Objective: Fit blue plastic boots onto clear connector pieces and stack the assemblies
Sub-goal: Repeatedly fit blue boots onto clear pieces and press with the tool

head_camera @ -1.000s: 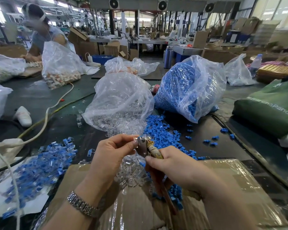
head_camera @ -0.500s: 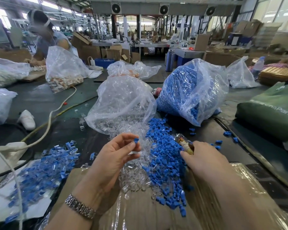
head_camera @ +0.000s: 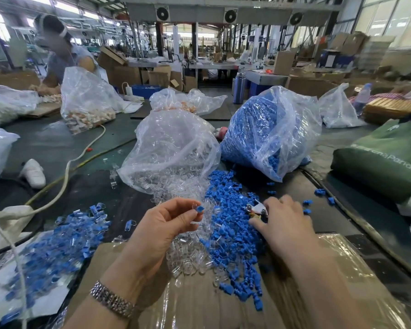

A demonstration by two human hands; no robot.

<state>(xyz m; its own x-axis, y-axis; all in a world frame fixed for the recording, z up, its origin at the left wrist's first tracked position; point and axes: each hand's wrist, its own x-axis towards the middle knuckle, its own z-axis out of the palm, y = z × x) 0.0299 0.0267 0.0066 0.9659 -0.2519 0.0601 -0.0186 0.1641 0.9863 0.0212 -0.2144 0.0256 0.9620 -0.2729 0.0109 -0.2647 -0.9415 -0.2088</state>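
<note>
Far left of the table: finished pile of blue-and-clear assemblies [head_camera: 55, 245] on white sheet near the left edge, partly blurred. A white cable [head_camera: 64, 186] runs across it toward the far left corner.

Left hand [head_camera: 157, 233], palm up, metal wristband [head_camera: 112, 299] on the wrist. Thumb and forefinger pinch a small blue boot [head_camera: 200, 208] with a clear connector piece [head_camera: 195, 205] touching it; whether the two are fully mated cannot be told. Remaining fingers [head_camera: 176, 205] loosely curled behind.

Centre: loose clear connectors [head_camera: 190, 260] heaped under and just beside the left hand, spilling from an open clear bag [head_camera: 171, 148]. Touching that heap on its right, a spill of loose blue boots [head_camera: 230, 233] runs toward the near edge over plastic-wrapped cardboard [head_camera: 342, 293].

Right hand [head_camera: 285, 226], back up, lies on the blue spill; fingers spread and reaching into the boots. A small metal tool [head_camera: 259, 207] lies just at the fingertips; whether the hand grips it cannot be told.

Beyond: bag of blue boots [head_camera: 271, 129]. Far right edge: green bag [head_camera: 384, 157].
</note>
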